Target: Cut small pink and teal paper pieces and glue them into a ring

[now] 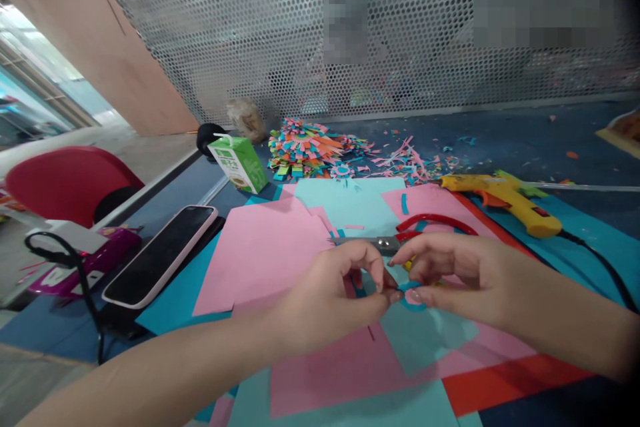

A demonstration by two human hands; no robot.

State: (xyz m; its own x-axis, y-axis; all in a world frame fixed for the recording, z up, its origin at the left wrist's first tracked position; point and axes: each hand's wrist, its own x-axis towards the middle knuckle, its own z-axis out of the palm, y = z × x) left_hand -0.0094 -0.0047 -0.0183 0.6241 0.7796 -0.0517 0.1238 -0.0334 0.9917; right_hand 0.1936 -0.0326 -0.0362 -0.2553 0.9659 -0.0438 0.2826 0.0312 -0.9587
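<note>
Pinched between thumb and fingers of both my hands is a small round paper piece (414, 297), blue around the edge with a pink middle. My left hand (335, 290) grips its left edge, and my right hand (455, 273) takes the right side, its thumb over the pink part. Fingers partly cover the piece. Just beyond my hands lie scissors (383, 244) with red handles, blades pointing left. Sheets of pink paper (270, 253) and light blue paper (350, 197) are spread beneath and around my hands.
A yellow glue gun (515, 200) lies at right with its cord. Behind are fringed paper rosettes (303, 147) and paper scraps (413, 161). On the left are a green drink carton (240, 163) and a phone (163, 253). A perforated metal screen (280, 33) borders the table.
</note>
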